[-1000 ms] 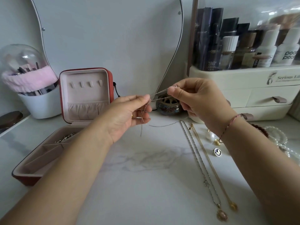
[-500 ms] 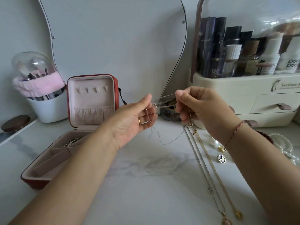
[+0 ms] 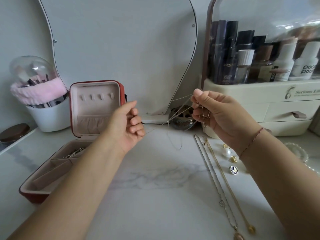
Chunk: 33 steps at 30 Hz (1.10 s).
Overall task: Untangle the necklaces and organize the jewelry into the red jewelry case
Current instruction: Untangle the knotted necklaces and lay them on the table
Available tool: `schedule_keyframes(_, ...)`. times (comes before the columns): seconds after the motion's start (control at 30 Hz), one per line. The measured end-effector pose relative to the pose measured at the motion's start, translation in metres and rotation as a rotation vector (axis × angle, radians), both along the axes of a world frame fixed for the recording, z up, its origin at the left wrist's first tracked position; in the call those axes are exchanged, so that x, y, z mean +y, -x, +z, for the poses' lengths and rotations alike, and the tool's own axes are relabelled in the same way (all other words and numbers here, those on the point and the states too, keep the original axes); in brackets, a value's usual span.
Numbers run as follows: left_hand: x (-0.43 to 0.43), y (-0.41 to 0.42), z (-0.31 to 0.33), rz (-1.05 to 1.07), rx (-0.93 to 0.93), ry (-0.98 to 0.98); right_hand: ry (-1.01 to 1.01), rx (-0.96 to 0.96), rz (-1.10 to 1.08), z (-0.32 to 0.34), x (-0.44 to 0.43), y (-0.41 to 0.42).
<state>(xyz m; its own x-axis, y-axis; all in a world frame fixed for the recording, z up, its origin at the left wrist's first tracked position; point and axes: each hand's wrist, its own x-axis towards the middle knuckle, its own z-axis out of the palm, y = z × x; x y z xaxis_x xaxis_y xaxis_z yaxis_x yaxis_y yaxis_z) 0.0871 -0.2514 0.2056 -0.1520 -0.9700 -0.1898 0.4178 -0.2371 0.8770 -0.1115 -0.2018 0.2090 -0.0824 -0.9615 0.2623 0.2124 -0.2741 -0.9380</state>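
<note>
Currently pinched in right grip (image 3: 221,115): fine chain (image 3: 181,98), light, limp, snag-prone; best taken beside tangle. Left grip (image 3: 124,123) curled, hold unclear.

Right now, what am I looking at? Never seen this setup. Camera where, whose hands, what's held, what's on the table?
No robot: one person's bare hands, filmed by a head-worn camera looking down. The right hand pinches tangled chains; a loop hangs toward the table. The left hand is curled nearby; whether it holds a strand is unclear. Left: an open red case. Right: two necklaces laid out, plus earrings.
</note>
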Motion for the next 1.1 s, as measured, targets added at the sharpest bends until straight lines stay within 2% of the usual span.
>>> schedule_keyframes(0.1, 0.002, 0.000, -0.001, -0.003, -0.246, 0.066, 0.004, 0.039, -0.001, 0.000, 0.002, -0.001)
schedule_keyframes(0.3, 0.006, 0.004, -0.003, -0.061, -0.609, 0.183, 0.046, 0.023, 0.050, 0.003, 0.004, -0.001)
schedule_keyframes(0.53, 0.015, 0.013, -0.013, -0.275, -0.999, 0.320, 0.063, 0.043, 0.129, 0.004, 0.006, -0.003)
schedule_keyframes(0.7, 0.016, 0.015, -0.013, -0.318, -0.812, 0.364, 0.059, 0.132, 0.093, 0.001, 0.008, -0.008)
schedule_keyframes(0.8, 0.018, 0.015, -0.009, -0.422, -0.680, 0.387, 0.053, 0.199, 0.087, 0.000, 0.010, -0.011)
schedule_keyframes(0.93, 0.022, 0.013, -0.009, -0.534, -0.638, 0.459, 0.055, 0.241, 0.087, 0.001, 0.012, -0.012)
schedule_keyframes(1.1, 0.026, 0.018, -0.009, -0.445, -0.478, 0.518, 0.072, 0.253, 0.082, 0.001, 0.011, -0.011)
